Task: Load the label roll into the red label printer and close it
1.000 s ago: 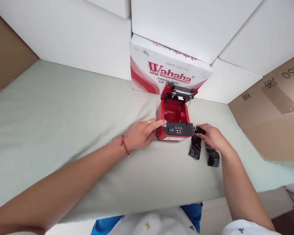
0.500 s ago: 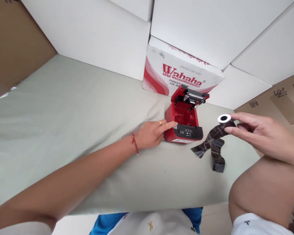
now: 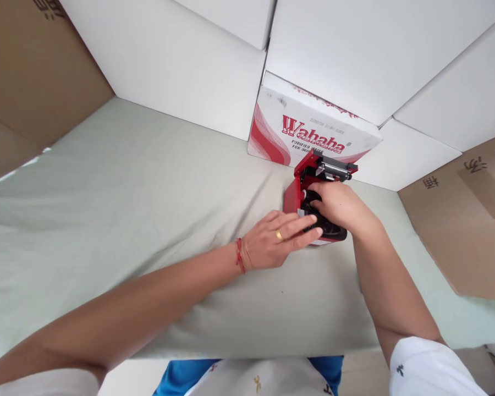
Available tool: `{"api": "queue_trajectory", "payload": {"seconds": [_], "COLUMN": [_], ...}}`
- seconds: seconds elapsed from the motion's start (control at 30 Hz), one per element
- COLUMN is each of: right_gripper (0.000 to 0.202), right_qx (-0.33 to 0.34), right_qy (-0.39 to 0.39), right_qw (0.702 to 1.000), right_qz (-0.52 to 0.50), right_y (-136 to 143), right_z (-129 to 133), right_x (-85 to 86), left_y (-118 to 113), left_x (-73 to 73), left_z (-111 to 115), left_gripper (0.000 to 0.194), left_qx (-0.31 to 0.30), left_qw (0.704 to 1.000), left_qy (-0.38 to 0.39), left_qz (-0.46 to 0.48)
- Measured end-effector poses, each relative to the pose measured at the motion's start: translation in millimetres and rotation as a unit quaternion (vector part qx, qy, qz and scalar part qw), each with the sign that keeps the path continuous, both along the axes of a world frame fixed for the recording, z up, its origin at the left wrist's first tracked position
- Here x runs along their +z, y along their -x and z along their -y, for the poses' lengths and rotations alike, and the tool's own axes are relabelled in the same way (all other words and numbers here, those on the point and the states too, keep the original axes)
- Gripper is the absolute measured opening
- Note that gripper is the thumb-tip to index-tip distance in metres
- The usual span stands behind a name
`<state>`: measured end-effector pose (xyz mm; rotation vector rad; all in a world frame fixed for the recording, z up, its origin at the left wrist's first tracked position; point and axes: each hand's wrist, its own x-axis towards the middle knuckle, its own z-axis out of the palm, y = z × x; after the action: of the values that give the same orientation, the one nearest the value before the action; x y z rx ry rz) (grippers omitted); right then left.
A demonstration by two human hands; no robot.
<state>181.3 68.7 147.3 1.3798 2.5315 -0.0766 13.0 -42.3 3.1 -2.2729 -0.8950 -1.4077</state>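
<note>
A small red label printer (image 3: 291, 199) stands on the cloth with its lid (image 3: 309, 162) raised at the back. My right hand (image 3: 339, 203) reaches into its compartment, thumb and fingers closed around a roll of black label paper (image 3: 312, 197). Part of the roll is hidden by that hand. Dark paper seems to lie over the front panel (image 3: 330, 226), though its outline is hard to make out. Stretched across the front left of the printer, the fingers of my left hand (image 3: 278, 239) lie over this edge, spread a little.
Behind the printer stands a white and red carton (image 3: 313, 129) printed "Wahaha". White boxes (image 3: 190, 71) form a wall at the back. Brown cardboard boxes stand at the left (image 3: 37, 88) and right (image 3: 470, 231). Pale green cloth (image 3: 169, 192) covers the table.
My right hand has carried the roll from the right of the printer into its compartment, and the hanging black strip went with it. My left hand has moved its fingers further over the front panel.
</note>
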Motion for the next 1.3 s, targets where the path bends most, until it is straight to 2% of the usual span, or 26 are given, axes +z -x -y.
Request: {"api": "queue_trajectory", "payload": {"seconds": [0.17, 0.27, 0.37, 0.43, 0.5, 0.53, 0.6, 0.67, 0.73, 0.83, 0.97, 1.13, 1.2, 1.3], "right_gripper": [0.036, 0.031, 0.026, 0.027, 0.035, 0.040, 0.051, 0.057, 0.055, 0.043, 0.035, 0.031, 0.030, 0.030], "right_qx": [-0.012, -0.001, -0.005, -0.012, 0.011, 0.032, 0.066, 0.080, 0.077, 0.070, 0.078, 0.090, 0.093, 0.090], "right_qy": [-0.009, 0.000, -0.008, -0.088, -0.207, -0.254, -0.288, -0.274, -0.261, -0.244, -0.181, -0.187, -0.197, -0.215], "right_qw": [1.000, 0.998, 0.978, 0.933, 0.889, 0.880, 0.888, 0.904, 0.907, 0.896, 0.893, 0.882, 0.868, 0.843], "right_qz": [-0.026, -0.063, -0.210, -0.349, -0.408, -0.400, -0.352, -0.319, -0.322, -0.364, -0.405, -0.423, -0.447, -0.484], "right_y": [5.6, -1.5, -15.8, -25.6, -33.7, -37.2, -43.5, -49.5, -55.6, -65.8, -78.1, -80.3, -78.5, -76.2], "right_z": [-5.7, 1.6, 14.4, 16.8, 9.8, 3.3, -10.2, -16.3, -9.0, 20.3, 54.8, 60.1, 58.0, 57.4], "right_x": [-11.5, -7.7, 3.2, 8.0, 6.6, 3.5, -6.1, -16.4, -24.3, -31.6, -42.6, -58.3, -64.7, -75.8], "left_y": [-6.3, -3.4, -0.5, 0.4, 0.7, 0.7, 0.8, 1.0, 1.3, 1.8, 1.5, 3.7, 8.3, 18.5], "left_x": [-2.8, -4.7, -5.3, -5.6, -6.0, -6.1, -6.0, -5.4, -4.8, -5.2, -5.8, -2.1, -0.9, -0.4], "left_z": [7.3, 4.9, 3.4, 4.2, 5.5, 6.1, 6.6, 6.2, 5.4, 4.8, 6.6, 4.5, -1.0, -10.8], "left_gripper": [0.063, 0.062, 0.065, 0.068, 0.070, 0.071, 0.071, 0.070, 0.069, 0.068, 0.071, 0.079, 0.083, 0.092], "left_qx": [-0.006, -0.022, -0.047, -0.050, -0.042, -0.038, -0.033, -0.033, -0.037, -0.042, -0.040, -0.058, -0.051, -0.059], "left_qw": [0.994, 0.988, 0.982, 0.978, 0.977, 0.978, 0.980, 0.981, 0.982, 0.984, 0.986, 0.994, 0.992, 0.976], "left_qy": [0.067, 0.100, 0.124, 0.141, 0.147, 0.145, 0.139, 0.134, 0.127, 0.119, 0.120, 0.090, 0.111, 0.197], "left_qz": [-0.090, -0.115, -0.135, -0.146, -0.149, -0.147, -0.139, -0.134, -0.133, -0.123, -0.110, -0.014, 0.037, 0.077]}}
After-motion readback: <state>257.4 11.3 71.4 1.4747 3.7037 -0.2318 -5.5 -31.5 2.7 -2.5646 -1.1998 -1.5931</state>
